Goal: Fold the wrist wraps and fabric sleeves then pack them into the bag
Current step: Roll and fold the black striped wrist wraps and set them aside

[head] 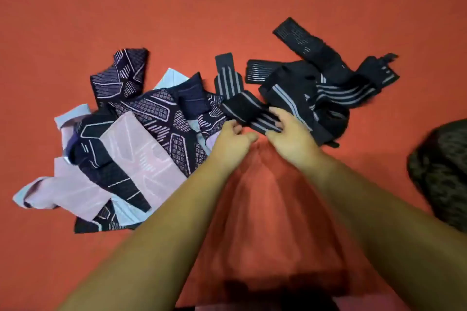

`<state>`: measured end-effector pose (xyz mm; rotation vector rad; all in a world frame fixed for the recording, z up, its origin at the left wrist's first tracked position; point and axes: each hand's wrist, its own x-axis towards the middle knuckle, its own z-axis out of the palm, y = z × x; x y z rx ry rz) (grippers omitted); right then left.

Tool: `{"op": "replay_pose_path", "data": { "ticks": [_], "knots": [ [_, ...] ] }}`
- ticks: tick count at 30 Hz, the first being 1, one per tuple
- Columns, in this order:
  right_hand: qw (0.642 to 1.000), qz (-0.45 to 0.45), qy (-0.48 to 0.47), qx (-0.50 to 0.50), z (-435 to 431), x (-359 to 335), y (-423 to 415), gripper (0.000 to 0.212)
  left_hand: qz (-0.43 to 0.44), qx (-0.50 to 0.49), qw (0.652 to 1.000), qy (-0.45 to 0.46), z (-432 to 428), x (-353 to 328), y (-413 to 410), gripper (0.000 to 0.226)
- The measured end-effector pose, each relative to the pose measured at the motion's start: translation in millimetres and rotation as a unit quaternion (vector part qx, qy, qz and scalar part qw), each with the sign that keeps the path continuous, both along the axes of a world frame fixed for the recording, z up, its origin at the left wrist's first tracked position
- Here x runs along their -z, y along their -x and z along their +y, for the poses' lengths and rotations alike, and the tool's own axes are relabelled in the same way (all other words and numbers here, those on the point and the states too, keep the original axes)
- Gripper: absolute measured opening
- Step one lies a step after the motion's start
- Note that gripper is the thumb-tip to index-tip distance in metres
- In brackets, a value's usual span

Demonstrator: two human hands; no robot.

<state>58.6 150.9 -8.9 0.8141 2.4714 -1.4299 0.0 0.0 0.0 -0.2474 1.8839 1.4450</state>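
Observation:
A black wrist wrap (242,106) with grey stripes lies in the middle of the red surface, and both hands grip its near end. My left hand (233,140) pinches its left edge; my right hand (288,134) holds its right edge with fingers curled over the stripes. Behind and to the right lies a tangled pile of black wrist wraps (326,83). To the left spreads a heap of fabric sleeves (131,149), some dark with pale line patterns, some pale lilac. A dark patterned bag (442,174) sits at the right edge, partly cut off.
The red cloth surface (126,7) stretches bare across the far side and the near left. A dark shadowed shape (278,290) lies at the bottom edge between my forearms.

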Motion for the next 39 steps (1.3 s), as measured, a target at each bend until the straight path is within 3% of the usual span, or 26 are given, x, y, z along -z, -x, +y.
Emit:
{"op": "replay_pose_path", "data": {
  "ticks": [2, 8, 11, 13, 16, 17, 20, 22, 25, 30, 34, 39],
  "knots": [
    [1.0, 0.029, 0.004, 0.005, 7, 18, -4, 0.072, 0.035, -0.02, 0.998, -0.038, 7, 15, -2, 0.095],
    [0.993, 0.099, -0.059, -0.021, 11, 45, -13, 0.087, 0.041, -0.106, 0.975, -0.19, 13, 47, -12, 0.043],
    [0.991, 0.118, -0.057, 0.01, 6, 47, -4, 0.082, 0.053, -0.127, 0.971, -0.193, 15, 59, -12, 0.03],
    [0.989, 0.124, -0.072, 0.022, 2, 44, -3, 0.067, 0.065, -0.142, 0.968, -0.198, 17, 61, -12, 0.025],
    [0.986, 0.12, -0.109, 0.025, -2, 41, -7, 0.01, 0.075, -0.148, 0.967, -0.191, 17, 61, -12, 0.014],
    [0.986, 0.124, -0.105, 0.025, -3, 40, -10, 0.006, 0.079, -0.152, 0.967, -0.19, 16, 62, -11, 0.013],
    [0.985, 0.148, -0.086, 0.021, -10, 38, -22, 0.024, 0.084, -0.151, 0.966, -0.192, 14, 61, -14, 0.026],
    [0.982, 0.162, -0.095, 0.008, -16, 31, -31, 0.035, 0.096, -0.157, 0.963, -0.198, 11, 60, -18, 0.023],
    [0.982, 0.171, -0.078, 0.004, -28, 15, -49, 0.036, 0.116, -0.161, 0.957, -0.213, 3, 60, -25, 0.013],
    [0.978, 0.196, -0.07, -0.02, -51, 5, -93, 0.052, 0.113, -0.131, 0.954, -0.243, -23, 58, -53, 0.023],
    [0.972, 0.181, -0.138, -0.049, -69, 12, -123, 0.051, 0.153, -0.074, 0.968, -0.184, -52, 44, -82, 0.025],
    [0.98, 0.178, -0.087, -0.011, -96, 13, -147, 0.047, 0.207, -0.039, 0.967, -0.142, -79, 25, -107, 0.024]
  ]
}}
